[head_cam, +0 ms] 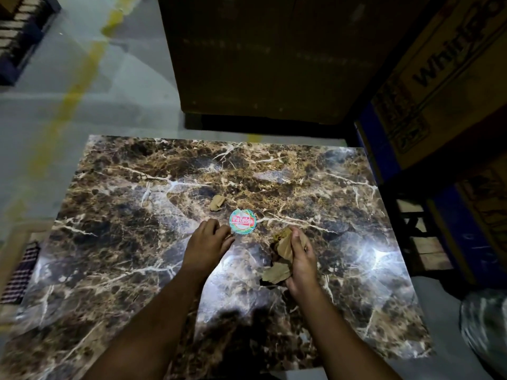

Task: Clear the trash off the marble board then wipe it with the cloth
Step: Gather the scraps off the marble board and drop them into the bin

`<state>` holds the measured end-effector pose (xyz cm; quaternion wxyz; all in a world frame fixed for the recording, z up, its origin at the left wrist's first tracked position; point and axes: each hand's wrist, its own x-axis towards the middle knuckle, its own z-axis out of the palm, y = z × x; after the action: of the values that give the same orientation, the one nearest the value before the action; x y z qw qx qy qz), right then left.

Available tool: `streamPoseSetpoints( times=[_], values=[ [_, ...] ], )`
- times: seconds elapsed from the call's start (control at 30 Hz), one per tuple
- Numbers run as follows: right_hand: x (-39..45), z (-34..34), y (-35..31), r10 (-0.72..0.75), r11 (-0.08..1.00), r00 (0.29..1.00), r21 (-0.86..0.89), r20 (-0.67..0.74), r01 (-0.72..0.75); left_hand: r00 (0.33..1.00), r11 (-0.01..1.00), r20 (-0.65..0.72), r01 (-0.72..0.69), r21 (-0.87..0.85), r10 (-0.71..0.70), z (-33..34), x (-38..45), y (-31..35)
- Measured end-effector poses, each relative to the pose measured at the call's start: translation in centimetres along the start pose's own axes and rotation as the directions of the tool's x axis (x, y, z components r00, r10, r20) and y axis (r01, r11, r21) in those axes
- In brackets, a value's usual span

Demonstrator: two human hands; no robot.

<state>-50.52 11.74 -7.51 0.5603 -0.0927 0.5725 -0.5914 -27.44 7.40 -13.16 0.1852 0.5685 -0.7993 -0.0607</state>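
Observation:
A brown marble board [137,215] fills the middle of the view. On it lie a round foil lid [242,221] with red lettering and, just beyond it, a small brown paper scrap [216,202]. My right hand [300,259] grips a bunch of crumpled brown paper scraps [282,250] above the board, right of the lid. My left hand [210,242] hovers palm down just left of the lid, fingers curled; a bit of something pale shows at its fingertips, too small to name. A checked cloth [23,272] lies at the board's left edge.
Large cardboard boxes [260,56] stand behind the board, and more printed boxes [444,78] are stacked on the right. A plastic bag [485,325] sits on the floor at the lower right. Grey floor with a yellow line [76,86] lies to the left.

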Motion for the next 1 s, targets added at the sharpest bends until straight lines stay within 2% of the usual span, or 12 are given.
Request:
streamPoseSetpoints(
  times=[0.17, 0.23, 0.37, 0.43, 0.53, 0.6, 0.63, 0.73, 0.83, 0.9, 0.93, 1.0],
  values=[
    [1.6, 0.4, -0.5, 0.054, 0.998, 0.999, -0.011, -0.003, -0.054, 0.994, 0.973, -0.094, -0.033, 0.227, 0.056, 0.1, 0.1, -0.1],
    [1.9, 0.7, -1.0, 0.049, 0.999, 0.999, -0.005, -0.002, -0.049, 0.993, 0.973, -0.099, -0.037, 0.228, 0.061, 0.3, 0.6, -0.4],
    [2.3, 1.2, -1.8, 0.038, 0.999, 0.999, -0.005, 0.016, -0.038, 1.0, 0.991, -0.016, 0.012, 0.135, -0.01, -0.2, 2.4, -0.8],
    [2.4, 1.5, -2.3, 0.032, 0.999, 0.999, -0.02, 0.034, -0.032, 0.995, 0.995, -0.014, 0.097, 0.014, -0.097, -1.6, 3.6, -0.4],
    [2.5, 1.8, -2.5, 0.035, 0.999, 0.998, -0.015, 0.057, -0.034, 0.94, 0.932, 0.113, 0.337, -0.136, -0.323, -3.7, 6.0, 0.5],
    [2.5, 1.9, -2.7, 0.043, 0.999, 0.997, -0.025, 0.061, -0.042, 0.869, 0.879, 0.231, 0.468, -0.094, -0.438, -4.1, 7.8, 0.6],
    [2.4, 1.9, -2.8, 0.048, 0.999, 0.997, -0.027, 0.065, -0.047, 0.847, 0.876, 0.271, 0.481, -0.025, -0.457, -4.0, 8.4, 0.4],
    [2.5, 2.1, -3.1, 0.06, 0.998, 0.997, -0.026, 0.053, -0.059, 0.846, 0.89, 0.29, 0.454, 0.046, -0.447, -3.4, 9.0, -0.1],
    [2.6, 2.2, -3.5, 0.059, 0.998, 0.998, -0.022, 0.037, -0.058, 0.879, 0.903, 0.243, 0.429, -0.031, -0.41, -3.2, 8.2, -0.3],
    [2.6, 2.2, -3.7, 0.065, 0.998, 0.997, 0.007, 0.031, -0.065, 0.871, 0.851, 0.213, 0.483, -0.207, -0.443, -3.5, 7.4, 0.3],
    [2.6, 2.4, -3.8, 0.069, 0.997, 0.997, 0.021, 0.032, -0.07, 0.853, 0.777, 0.216, 0.522, -0.352, -0.475, -3.7, 6.8, 1.0],
    [2.4, 3.1, -3.9, 0.077, 0.996, 0.996, 0.04, 0.033, -0.079, 0.808, 0.553, 0.264, 0.561, -0.616, -0.526, -3.8, 5.6, 4.0]
  ],
)
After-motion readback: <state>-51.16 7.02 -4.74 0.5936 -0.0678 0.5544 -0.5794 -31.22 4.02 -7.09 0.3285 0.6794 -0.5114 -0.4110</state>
